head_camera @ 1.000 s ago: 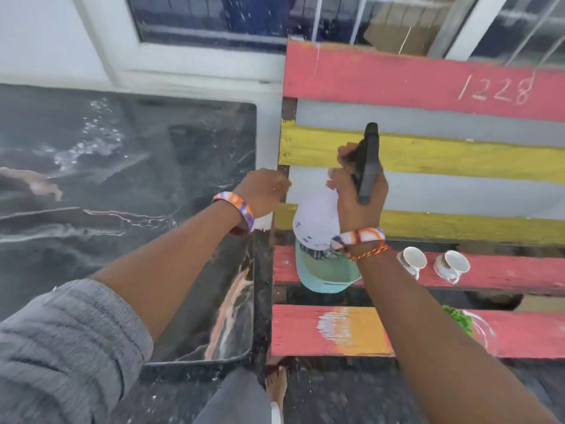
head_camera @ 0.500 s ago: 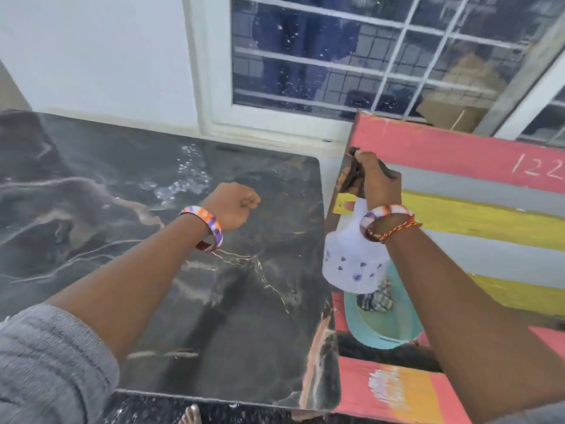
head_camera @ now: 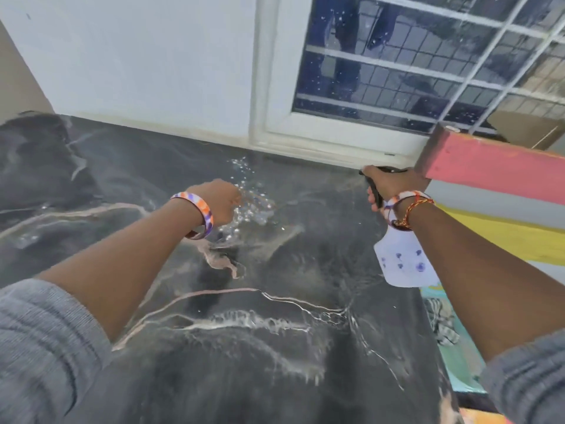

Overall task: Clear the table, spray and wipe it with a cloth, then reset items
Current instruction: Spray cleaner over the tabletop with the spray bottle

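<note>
A black marble table (head_camera: 244, 332) with pale veins fills the lower view, and a patch of wet droplets (head_camera: 250, 203) lies near its far middle. My right hand (head_camera: 388, 185) grips the black trigger head of a white spray bottle (head_camera: 403, 261) with purple dots, held over the table's right edge with the nozzle facing left. My left hand (head_camera: 220, 200) is a closed fist with nothing in it, hovering over the table just left of the droplets. A striped cloth (head_camera: 443, 325) lies in a teal bowl (head_camera: 458, 371) at the right, partly hidden by my right arm.
A pink, grey and yellow slatted bench (head_camera: 504, 185) stands against the table's right side. A white wall (head_camera: 137, 56) and a barred window (head_camera: 412, 62) run right behind the table.
My right hand has carried the spray bottle from over the bench to the table's right edge. My view swung left onto the table. The left fist stayed closed above the table.
</note>
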Action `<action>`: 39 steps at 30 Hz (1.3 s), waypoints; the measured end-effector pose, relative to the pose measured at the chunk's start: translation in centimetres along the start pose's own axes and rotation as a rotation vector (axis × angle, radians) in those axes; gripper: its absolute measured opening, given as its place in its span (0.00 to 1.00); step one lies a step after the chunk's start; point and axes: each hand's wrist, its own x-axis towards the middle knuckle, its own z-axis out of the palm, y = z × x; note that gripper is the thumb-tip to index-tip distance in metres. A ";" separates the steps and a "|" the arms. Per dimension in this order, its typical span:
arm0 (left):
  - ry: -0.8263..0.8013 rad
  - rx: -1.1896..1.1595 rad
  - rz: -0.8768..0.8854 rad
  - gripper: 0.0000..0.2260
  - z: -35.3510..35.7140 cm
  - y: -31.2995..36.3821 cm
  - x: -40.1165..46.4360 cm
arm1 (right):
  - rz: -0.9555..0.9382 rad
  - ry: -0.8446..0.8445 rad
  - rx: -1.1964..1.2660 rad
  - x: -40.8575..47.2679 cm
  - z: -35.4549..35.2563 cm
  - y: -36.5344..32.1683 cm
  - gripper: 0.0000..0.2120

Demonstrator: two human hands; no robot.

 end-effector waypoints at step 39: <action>-0.128 0.228 0.349 0.16 3.2 -1.5 -19.8 | 0.247 -0.080 0.054 -31.3 -1.5 10.7 0.14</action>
